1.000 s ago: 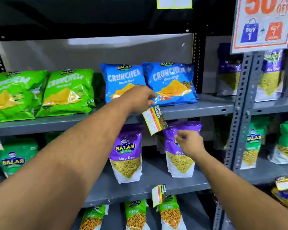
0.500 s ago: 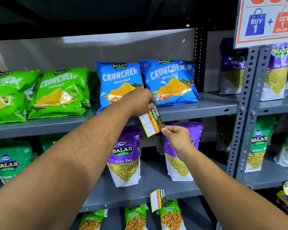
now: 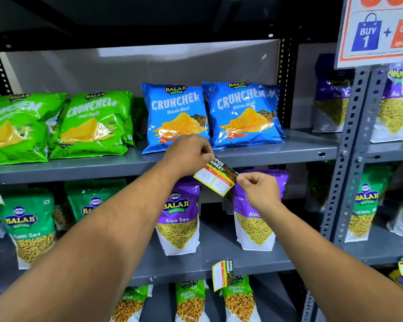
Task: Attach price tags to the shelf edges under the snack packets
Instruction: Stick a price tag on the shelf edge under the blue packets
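Note:
A yellow, white and dark price tag (image 3: 215, 176) hangs tilted at the front edge of the grey shelf (image 3: 277, 154), below two blue Crunchem packets (image 3: 175, 115). My left hand (image 3: 187, 155) pinches the tag's top corner against the shelf edge. My right hand (image 3: 258, 190) pinches the tag's lower right corner. Both hands are closed on the tag. Another price tag (image 3: 222, 275) hangs from the edge of the shelf below, under two purple Aloo Sev packets (image 3: 179, 217).
Green Crunchem packets (image 3: 93, 124) lie left on the same shelf. Green sev packets (image 3: 26, 224) stand lower left. A perforated grey upright post (image 3: 349, 154) divides off the right bay with more packets. A promotional sign (image 3: 379, 31) hangs top right.
My right hand rose from beside the purple packet and took hold of the tag's lower corner. The tag has tilted up more. My left hand has stayed at the shelf edge.

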